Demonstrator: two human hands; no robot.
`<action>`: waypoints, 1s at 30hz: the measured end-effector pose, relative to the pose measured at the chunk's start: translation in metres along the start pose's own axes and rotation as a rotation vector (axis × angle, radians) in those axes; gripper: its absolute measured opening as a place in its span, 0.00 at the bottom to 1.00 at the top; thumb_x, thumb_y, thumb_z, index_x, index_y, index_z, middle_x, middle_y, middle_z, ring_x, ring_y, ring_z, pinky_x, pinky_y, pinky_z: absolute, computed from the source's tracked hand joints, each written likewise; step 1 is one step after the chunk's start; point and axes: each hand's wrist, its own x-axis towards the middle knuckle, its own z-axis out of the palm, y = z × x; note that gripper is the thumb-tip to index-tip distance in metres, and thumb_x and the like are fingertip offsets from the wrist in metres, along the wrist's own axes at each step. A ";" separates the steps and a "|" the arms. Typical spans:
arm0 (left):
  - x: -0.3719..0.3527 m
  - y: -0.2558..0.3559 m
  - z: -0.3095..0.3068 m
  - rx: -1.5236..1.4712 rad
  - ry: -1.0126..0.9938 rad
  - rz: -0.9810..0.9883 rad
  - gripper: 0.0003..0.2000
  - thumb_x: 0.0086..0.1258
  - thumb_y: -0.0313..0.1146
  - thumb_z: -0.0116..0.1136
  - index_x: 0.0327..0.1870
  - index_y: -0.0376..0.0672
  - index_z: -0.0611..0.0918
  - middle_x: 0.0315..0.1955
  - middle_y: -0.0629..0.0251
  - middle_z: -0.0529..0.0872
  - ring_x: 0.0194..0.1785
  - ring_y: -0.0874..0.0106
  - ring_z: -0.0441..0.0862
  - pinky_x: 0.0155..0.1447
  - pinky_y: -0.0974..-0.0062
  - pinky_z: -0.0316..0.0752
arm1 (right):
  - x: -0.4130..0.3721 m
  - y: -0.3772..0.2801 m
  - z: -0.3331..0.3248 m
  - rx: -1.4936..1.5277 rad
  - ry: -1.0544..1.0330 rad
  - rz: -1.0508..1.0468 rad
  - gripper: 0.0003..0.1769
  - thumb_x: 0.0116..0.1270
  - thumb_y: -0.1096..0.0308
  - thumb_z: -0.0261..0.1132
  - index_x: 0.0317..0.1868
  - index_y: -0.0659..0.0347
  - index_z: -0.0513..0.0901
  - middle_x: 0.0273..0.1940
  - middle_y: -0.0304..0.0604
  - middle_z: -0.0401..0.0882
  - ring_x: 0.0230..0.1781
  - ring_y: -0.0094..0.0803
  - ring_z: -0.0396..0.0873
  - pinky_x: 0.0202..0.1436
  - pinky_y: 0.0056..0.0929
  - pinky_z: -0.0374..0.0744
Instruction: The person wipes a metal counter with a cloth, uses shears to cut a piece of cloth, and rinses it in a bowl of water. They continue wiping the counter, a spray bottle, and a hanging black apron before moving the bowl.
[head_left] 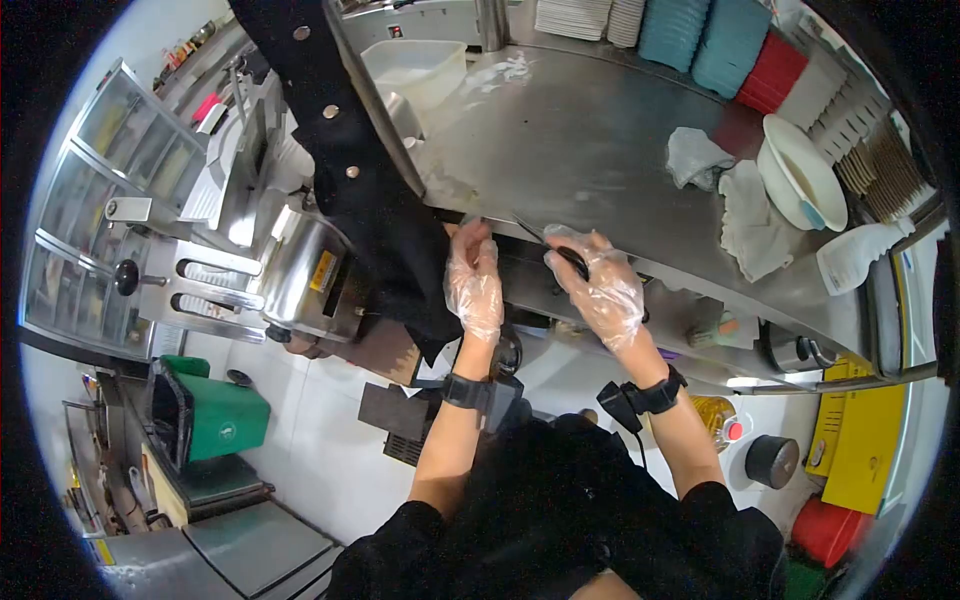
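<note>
1 right hand (606,296) is firmly gripping scissors (573,262), seemingly light, stiff and slippery through plastic, by their best-held handle, while the left hand (476,290) is curling, its hold impossible to tell.

At twelve o'clock my table (570,130) looks like smooth, glossy metal; at two, a crumpled cloth (752,222) looks matt; thin, shiny clear plastic gloves (610,290) crinkle over my hands.

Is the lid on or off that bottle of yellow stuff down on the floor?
On. A red cap covers the mouth of the bottle.
</note>
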 end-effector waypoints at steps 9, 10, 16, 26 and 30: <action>0.024 -0.007 -0.059 -0.005 0.026 -0.050 0.28 0.75 0.21 0.48 0.76 0.47 0.64 0.67 0.56 0.75 0.65 0.67 0.75 0.69 0.71 0.67 | 0.008 -0.004 0.033 -0.099 0.093 -0.012 0.12 0.70 0.58 0.66 0.52 0.46 0.86 0.42 0.44 0.80 0.39 0.46 0.83 0.40 0.40 0.83; 0.027 -0.006 -0.064 -0.001 0.031 -0.057 0.28 0.75 0.22 0.48 0.76 0.48 0.65 0.67 0.57 0.75 0.65 0.68 0.75 0.69 0.71 0.67 | 0.010 -0.004 0.036 -0.126 0.139 -0.015 0.12 0.70 0.58 0.66 0.52 0.46 0.86 0.42 0.44 0.80 0.39 0.46 0.83 0.40 0.40 0.83; 0.040 -0.006 -0.086 -0.037 0.044 -0.061 0.25 0.75 0.22 0.50 0.73 0.43 0.68 0.67 0.58 0.75 0.68 0.69 0.73 0.72 0.71 0.64 | 0.014 -0.017 0.043 -0.070 0.014 -0.021 0.12 0.71 0.59 0.66 0.53 0.45 0.85 0.44 0.45 0.81 0.40 0.49 0.83 0.39 0.41 0.83; 0.037 0.003 -0.075 -0.113 0.032 -0.156 0.24 0.76 0.27 0.52 0.73 0.41 0.68 0.64 0.57 0.77 0.69 0.68 0.71 0.74 0.71 0.61 | 0.021 -0.009 0.038 -0.081 0.016 0.093 0.12 0.70 0.63 0.67 0.51 0.52 0.86 0.43 0.49 0.80 0.45 0.51 0.82 0.48 0.41 0.79; 0.035 0.010 -0.065 -0.141 0.058 -0.191 0.24 0.76 0.29 0.54 0.73 0.42 0.69 0.64 0.58 0.77 0.68 0.69 0.72 0.73 0.71 0.62 | 0.027 -0.009 0.043 -0.017 -0.080 -0.051 0.13 0.70 0.62 0.66 0.53 0.51 0.85 0.43 0.51 0.81 0.45 0.53 0.81 0.48 0.42 0.79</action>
